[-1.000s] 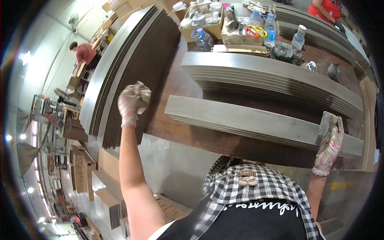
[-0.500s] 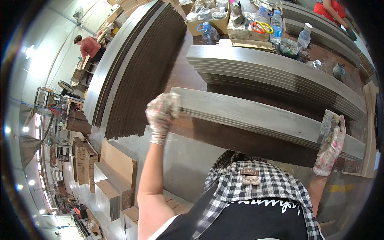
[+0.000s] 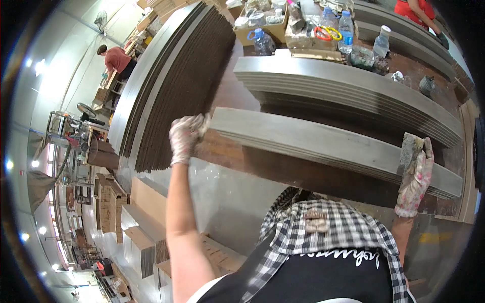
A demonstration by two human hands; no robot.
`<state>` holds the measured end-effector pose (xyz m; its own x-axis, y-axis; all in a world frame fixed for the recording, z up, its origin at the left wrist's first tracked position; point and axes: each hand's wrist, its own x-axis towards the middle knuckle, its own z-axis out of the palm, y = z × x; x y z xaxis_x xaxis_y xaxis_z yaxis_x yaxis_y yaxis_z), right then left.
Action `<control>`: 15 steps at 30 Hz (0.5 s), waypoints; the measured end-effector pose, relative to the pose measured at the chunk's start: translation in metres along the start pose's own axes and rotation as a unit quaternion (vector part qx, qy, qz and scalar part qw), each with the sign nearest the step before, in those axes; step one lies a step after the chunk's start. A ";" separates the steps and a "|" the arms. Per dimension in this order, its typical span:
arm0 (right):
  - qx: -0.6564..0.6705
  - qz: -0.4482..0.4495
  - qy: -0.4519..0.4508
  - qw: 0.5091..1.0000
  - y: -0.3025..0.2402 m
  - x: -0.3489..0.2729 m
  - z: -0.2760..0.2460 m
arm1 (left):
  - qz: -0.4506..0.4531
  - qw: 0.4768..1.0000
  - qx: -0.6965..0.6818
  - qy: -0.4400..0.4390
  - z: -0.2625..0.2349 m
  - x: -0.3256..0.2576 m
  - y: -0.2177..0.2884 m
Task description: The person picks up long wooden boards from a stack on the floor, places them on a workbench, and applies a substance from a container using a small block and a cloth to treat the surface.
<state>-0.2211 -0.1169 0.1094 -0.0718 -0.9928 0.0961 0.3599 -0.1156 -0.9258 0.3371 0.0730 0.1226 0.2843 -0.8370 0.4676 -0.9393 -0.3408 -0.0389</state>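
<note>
grey plank stack [image 3: 323, 144] runs left to right — left hand [image 3: 186, 137] curls over its left end, right hand [image 3: 415, 171] clasps the right end.

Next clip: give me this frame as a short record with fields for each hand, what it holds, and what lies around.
left hand: gloved left hand grips the left end of the front plank stack
right hand: gloved right hand grips the same stack near its right end
stack state: long grey planks, lying flat on a brown table
behind: second plank stack; dark panels at left
far end: bottles, box
others: person in red at far left
</note>
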 end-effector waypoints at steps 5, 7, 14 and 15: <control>-0.038 -0.010 0.021 0.999 0.000 -0.004 0.007 | -0.201 0.921 -0.309 0.125 -0.027 0.023 0.037; 0.001 -0.020 -0.008 1.000 0.010 0.004 -0.009 | 0.034 0.959 -0.244 0.140 -0.011 0.035 0.099; -0.009 -0.032 -0.012 0.999 0.001 -0.005 0.008 | 0.177 0.977 -0.121 -0.012 0.011 0.028 0.191; 0.009 -0.033 -0.014 0.999 0.002 -0.005 0.009 | 0.190 0.968 -0.164 -0.014 0.005 0.030 0.229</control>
<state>-0.2113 -0.1124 0.1105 -0.0704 -0.9836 0.1661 0.3726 -0.1804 -0.9103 0.1312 -0.0327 0.1233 -0.0929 -0.8884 0.4496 -0.9861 0.1447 0.0821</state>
